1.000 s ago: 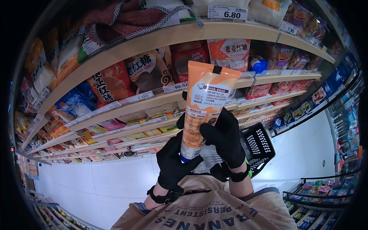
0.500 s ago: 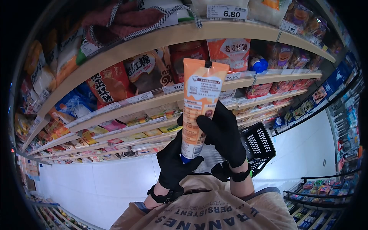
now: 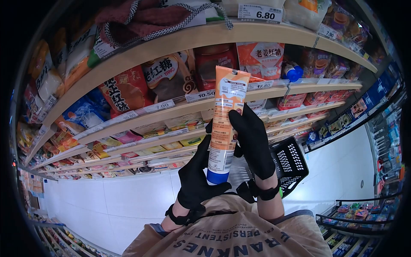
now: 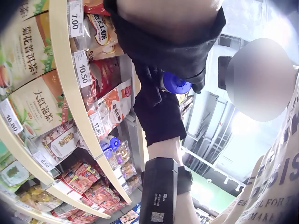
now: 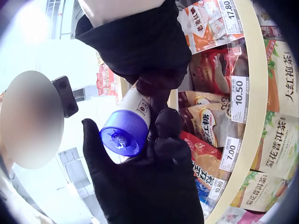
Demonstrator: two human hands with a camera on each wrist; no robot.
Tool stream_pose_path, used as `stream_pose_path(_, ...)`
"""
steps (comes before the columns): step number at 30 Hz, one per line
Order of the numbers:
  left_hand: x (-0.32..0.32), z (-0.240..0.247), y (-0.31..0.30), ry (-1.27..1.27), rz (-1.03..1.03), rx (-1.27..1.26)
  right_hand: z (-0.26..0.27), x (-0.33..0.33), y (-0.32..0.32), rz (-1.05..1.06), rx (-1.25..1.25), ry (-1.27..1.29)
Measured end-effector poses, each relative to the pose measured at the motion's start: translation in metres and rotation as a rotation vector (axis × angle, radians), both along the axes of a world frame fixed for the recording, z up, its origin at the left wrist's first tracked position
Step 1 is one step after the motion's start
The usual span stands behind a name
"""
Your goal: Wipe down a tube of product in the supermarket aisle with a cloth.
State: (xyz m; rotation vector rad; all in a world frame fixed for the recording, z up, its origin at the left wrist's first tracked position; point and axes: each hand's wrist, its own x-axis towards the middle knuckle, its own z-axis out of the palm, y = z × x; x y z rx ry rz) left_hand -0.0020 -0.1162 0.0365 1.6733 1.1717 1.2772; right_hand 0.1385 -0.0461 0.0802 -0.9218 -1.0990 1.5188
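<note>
An orange squeeze tube [image 3: 225, 115] with a printed label and a blue cap [image 3: 217, 176] is held in front of the shelves, cap end down. My right hand [image 3: 254, 143], in a black glove, grips its right side, thumb on the label. The gloved left hand [image 3: 196, 173] cups the lower left side, its fingers reaching behind the tube and its thumb extended below the cap. From the right wrist, the cap [image 5: 125, 133] faces the camera, with the left hand [image 5: 154, 186] around it and its thumb apart. The left wrist view shows the cap [image 4: 176, 83] between both gloves.
Shelves [image 3: 184, 40] of bagged goods with price tags run across the front. A red-and-brown sugar bag [image 3: 169, 73] and a blue-capped item [image 3: 292, 73] stand on one level. A maroon cloth [image 3: 132, 21] lies on the upper shelf. A black basket [image 3: 291, 165] is at lower right.
The tube has turned about its length and shows a narrower face, with more of the blue cap visible. My right thumb now sits higher in view. The shelves shifted slightly rightward.
</note>
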Motion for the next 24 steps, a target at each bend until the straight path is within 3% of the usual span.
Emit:
stream_pose_path(3, 0.002, -0.003, -0.002, -0.061, -0.026, -0.039, -0.005, 0.002, 0.003, 0.038, -0.012, 0.113)
stream_pose_path(6, 0.005, 0.004, -0.001, 0.063, 0.044, 0.060, -0.007, -0.002, 0.005, 0.017, -0.010, 0.200)
stream_pose_path(12, 0.004, -0.004, 0.003, 0.041, 0.066, 0.019, -0.011, -0.001, 0.008, -0.002, -0.022, 0.167)
stream_pose_path(14, 0.002, -0.004, 0.007, 0.270, 0.158, 0.329, -0.007, -0.001, 0.007, -0.038, -0.021, 0.139)
stream_pose_path(21, 0.014, 0.007, 0.006, 0.388, 0.290, 0.201, -0.008, -0.002, 0.010, -0.090, 0.010, 0.061)
stream_pose_path(24, 0.011, -0.005, 0.008, 0.202, 0.280, 0.084, -0.012, 0.001, 0.011, -0.040, 0.048, 0.133)
